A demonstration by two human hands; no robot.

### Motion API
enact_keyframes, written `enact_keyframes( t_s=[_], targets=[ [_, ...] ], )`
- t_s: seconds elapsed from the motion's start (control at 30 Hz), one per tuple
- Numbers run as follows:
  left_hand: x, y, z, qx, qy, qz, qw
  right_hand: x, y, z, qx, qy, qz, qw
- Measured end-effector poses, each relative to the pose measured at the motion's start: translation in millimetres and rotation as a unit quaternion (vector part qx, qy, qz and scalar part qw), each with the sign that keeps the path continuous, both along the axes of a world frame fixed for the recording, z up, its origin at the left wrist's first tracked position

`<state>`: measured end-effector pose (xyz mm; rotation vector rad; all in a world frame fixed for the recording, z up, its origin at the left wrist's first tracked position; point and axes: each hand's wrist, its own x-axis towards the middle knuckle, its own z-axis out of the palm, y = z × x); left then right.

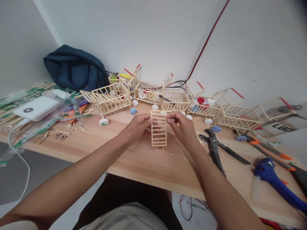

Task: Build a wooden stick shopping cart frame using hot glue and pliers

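A small ladder-like frame of thin wooden sticks (159, 138) stands upright between my hands, a little above or on the wooden table; I cannot tell if it touches. My left hand (141, 124) pinches its upper left edge between thumb and fingers. On the opposite side, my right hand (183, 126) grips the upper right edge the same way. A loose stick (164, 150) shows beneath the frame. Just behind my hands stands a row of miniature stick-built shopping carts, among them one with a white cap wheel (104, 121) and another holding a dark pen (166, 99).
Black pliers (213, 148), orange-handled pliers (271, 150) and a blue glue gun (275, 182) lie at the right. A white device (38, 107) with a cable, bundled sticks and a dark blue bag (74, 68) occupy the left. A red-black cord (206, 43) runs down the wall.
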<state>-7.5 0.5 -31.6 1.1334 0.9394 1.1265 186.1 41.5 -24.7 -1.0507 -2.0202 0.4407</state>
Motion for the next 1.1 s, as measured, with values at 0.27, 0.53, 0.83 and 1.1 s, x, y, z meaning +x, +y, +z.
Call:
enact_keyframes(
  t_s=[0.27, 0.53, 0.83, 1.1],
  targets=[
    [-0.3, -0.6, -0.7, -0.006, -0.012, 0.002, 1.0, -1.0, -0.2, 0.1, -0.004, 0.0, 0.005, 1.0],
    [0.1, 0.0, -1.9, -0.023, -0.024, -0.002, 0.999, -1.4, -0.7, 3.9, -0.008, 0.001, 0.001, 1.0],
    [-1.3, 1.1, -2.6, -0.012, -0.029, -0.011, 0.999, 2.9, 2.5, -1.3, -0.054, 0.037, 0.016, 0.998],
    [-1.1, 0.4, -0.9, -0.013, -0.028, -0.019, 0.999, 3.9, 5.8, -1.4, -0.076, 0.044, 0.011, 0.996]
  ],
)
